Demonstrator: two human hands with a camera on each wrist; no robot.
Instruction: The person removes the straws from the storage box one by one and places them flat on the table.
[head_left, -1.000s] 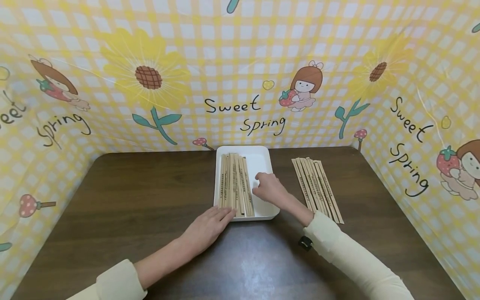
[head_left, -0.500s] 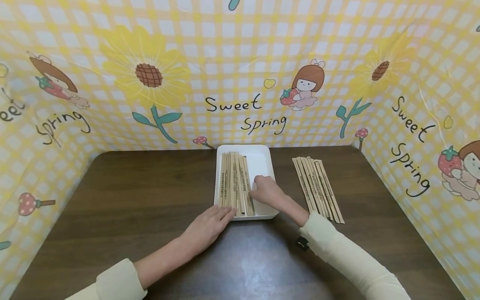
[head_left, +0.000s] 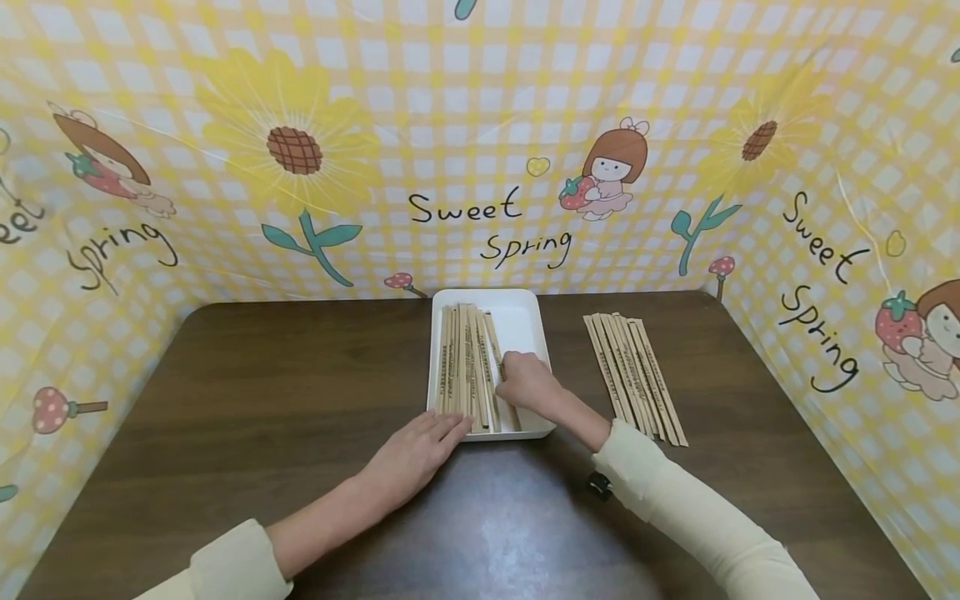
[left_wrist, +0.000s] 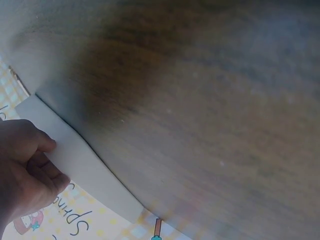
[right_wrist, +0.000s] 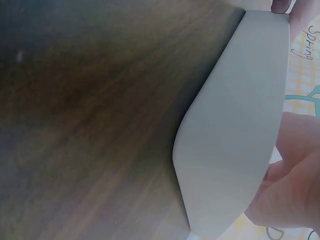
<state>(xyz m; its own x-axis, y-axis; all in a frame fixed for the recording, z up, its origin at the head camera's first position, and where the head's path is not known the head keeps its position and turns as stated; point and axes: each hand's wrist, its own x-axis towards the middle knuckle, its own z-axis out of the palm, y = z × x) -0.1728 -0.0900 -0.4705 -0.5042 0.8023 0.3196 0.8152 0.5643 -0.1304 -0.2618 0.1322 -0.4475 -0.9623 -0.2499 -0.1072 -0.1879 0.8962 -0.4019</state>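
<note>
A white tray on the table holds a row of slim kraft-paper packets with black print, which look like paper-wrapped chopsticks. My left hand is at the tray's near left corner. In the left wrist view its thumb lies outside the wall and its fingers bend over the rim. My right hand is inside the tray with fingers curled, pinching the rightmost packet. That packet slants slightly away from the others, its middle covered by the hand. The right wrist view shows this hand behind the tray's wall.
Right of the tray, more paper packets lie side by side on the dark wooden table. A yellow checked cloth with printed flowers encloses the table at the back and sides.
My right hand has lowered and moved slightly left to the row's edge, and the rightmost packet has shifted right from its neighbours. My left hand stays at the tray's corner.
</note>
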